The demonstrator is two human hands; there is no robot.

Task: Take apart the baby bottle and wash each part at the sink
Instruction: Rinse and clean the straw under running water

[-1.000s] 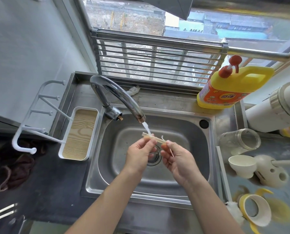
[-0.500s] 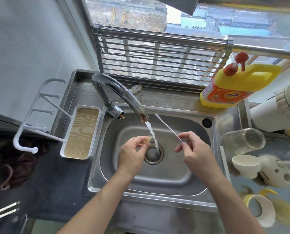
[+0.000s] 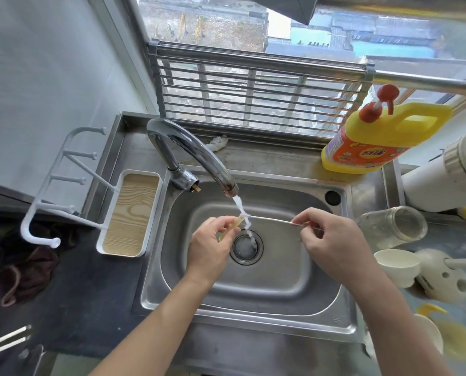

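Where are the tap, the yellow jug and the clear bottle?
tap (image 3: pixel 199 153): head view, curved spout.
yellow jug (image 3: pixel 362 156): head view, orange label.
clear bottle (image 3: pixel 375 226): head view, side wall.

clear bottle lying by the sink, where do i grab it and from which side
Round the middle of its wall, from above. The clear bottle lies on its side on the counter right of the sink, wide mouth facing right, so the curved wall is bare on top. The right hand is nearer, but it pinches a thin white stick.

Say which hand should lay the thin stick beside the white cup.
Likely right: the right hand pinches the thin stick, nearer the white cup; the left hand holds the tan tube.
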